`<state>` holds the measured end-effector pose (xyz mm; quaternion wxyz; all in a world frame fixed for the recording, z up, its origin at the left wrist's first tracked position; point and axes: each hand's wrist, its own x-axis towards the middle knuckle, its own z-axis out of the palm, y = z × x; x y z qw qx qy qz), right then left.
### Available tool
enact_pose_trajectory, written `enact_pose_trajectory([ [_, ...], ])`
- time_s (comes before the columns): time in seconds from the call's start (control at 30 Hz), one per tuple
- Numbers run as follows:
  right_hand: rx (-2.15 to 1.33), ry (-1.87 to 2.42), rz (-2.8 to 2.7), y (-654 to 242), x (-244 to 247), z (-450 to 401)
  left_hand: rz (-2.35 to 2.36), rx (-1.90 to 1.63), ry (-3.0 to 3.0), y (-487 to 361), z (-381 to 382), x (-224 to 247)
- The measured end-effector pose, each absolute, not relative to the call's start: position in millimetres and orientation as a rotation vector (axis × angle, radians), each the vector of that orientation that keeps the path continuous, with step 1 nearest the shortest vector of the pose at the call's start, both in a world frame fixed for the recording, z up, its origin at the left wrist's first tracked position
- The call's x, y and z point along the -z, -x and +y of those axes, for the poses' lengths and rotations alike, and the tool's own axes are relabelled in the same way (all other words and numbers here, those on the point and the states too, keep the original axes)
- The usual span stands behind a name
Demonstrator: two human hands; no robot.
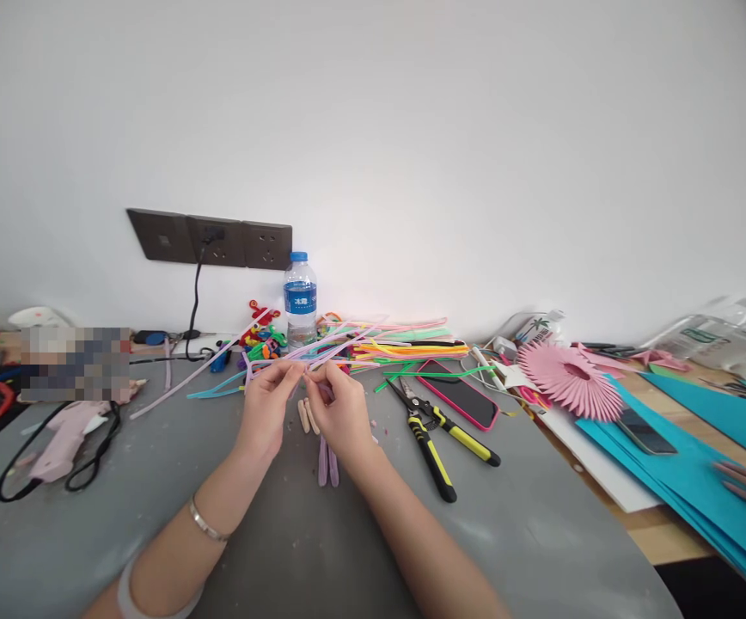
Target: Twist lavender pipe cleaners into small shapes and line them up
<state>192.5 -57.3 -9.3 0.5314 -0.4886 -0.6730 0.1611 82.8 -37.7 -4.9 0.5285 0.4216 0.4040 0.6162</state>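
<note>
Grip pinched, left hand (268,408) near right hand (342,413), apparently on lilac strips (324,464).

The left hand (270,400) and right hand (340,408) work close together among lilac stems (328,464) above a gray tabletop (283,559), with 1 blue-capped bottle (300,299) standing behind them and 1 pair of yellow-and-black cutters (430,430) lying beside 1 pink-edged phone (460,397).
</note>
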Motion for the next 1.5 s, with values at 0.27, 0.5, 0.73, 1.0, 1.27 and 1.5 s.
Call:
enact_pose_trajectory([
  [0.27, -0.409, 1.146, -1.579, -181.9, 12.3, -60.9, 0.802, -1.425, -0.687, -88.5, -42.3, 5.0],
  [0.5, -0.562, 1.114, -1.466, -200.2, 12.3, -49.1, 0.811, -1.402, -0.795, -84.9, -37.3, 8.3],
  [0.73, -0.39, 1.065, -1.621, -228.9, 1.0, -41.1, 0.932, -1.133, -1.034, -67.6, -29.7, -2.8],
  [1.0, -0.299, 1.044, -1.77, -227.5, -0.9, -44.0, 1.025, -1.111, -1.205, -69.3, -32.2, -3.0],
  [1.27, -0.285, 1.068, -1.73, -225.8, -3.4, -46.6, 0.914, -0.987, -1.201, -67.3, -31.6, -4.6],
  [1.5, -0.311, 1.03, -1.692, -219.4, -0.3, -48.8, 0.843, -1.189, -0.992, -72.3, -33.8, -3.0],
])
